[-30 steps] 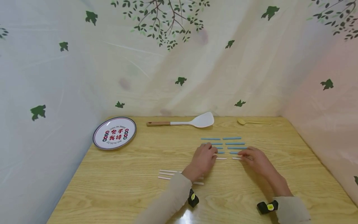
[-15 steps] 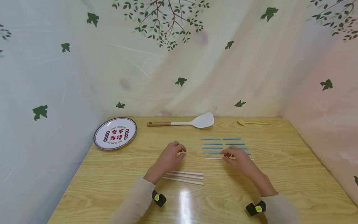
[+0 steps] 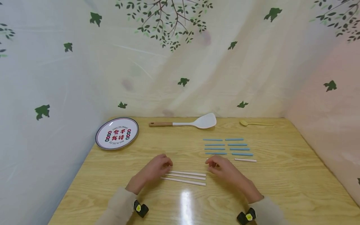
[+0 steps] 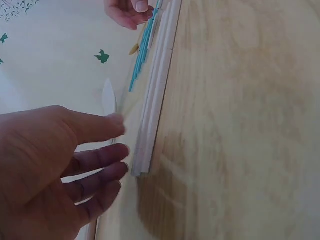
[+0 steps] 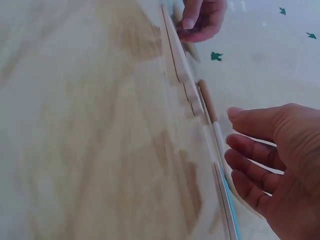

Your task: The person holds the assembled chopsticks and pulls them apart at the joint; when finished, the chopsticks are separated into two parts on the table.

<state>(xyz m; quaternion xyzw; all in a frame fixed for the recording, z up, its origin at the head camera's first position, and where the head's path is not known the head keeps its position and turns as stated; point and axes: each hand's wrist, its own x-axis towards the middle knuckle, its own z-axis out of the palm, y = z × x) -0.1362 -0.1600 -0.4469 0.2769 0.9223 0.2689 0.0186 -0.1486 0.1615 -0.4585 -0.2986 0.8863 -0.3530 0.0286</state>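
Three long, slim white sticks [image 3: 183,181] lie side by side on the wooden table, between my hands. My left hand [image 3: 155,167] hovers at their left ends, fingers loosely bent, thumb apart from the fingers [image 4: 107,172], holding nothing. At their right ends is my right hand [image 3: 224,167], fingers relaxed and nothing in its grasp. In the right wrist view a gap shows between that hand [image 5: 285,160] and the sticks [image 5: 175,50]. Beyond it, short blue sticks [image 3: 242,154] lie in two columns. A short white stick [image 3: 245,160] lies below the right column; my right hand mostly hides another.
A white spatula [image 3: 204,121] with a wooden handle lies along the back edge. To its right is a gold spoon [image 3: 257,123]. A round plate [image 3: 104,144] with red lettering rests at the back left. A patterned cloth [image 3: 157,84] encloses the table's sides and back.
Both hands have left the short white sticks. The left hand has moved left and nearer, the right hand left and nearer, both towards the ends of the three long white sticks.
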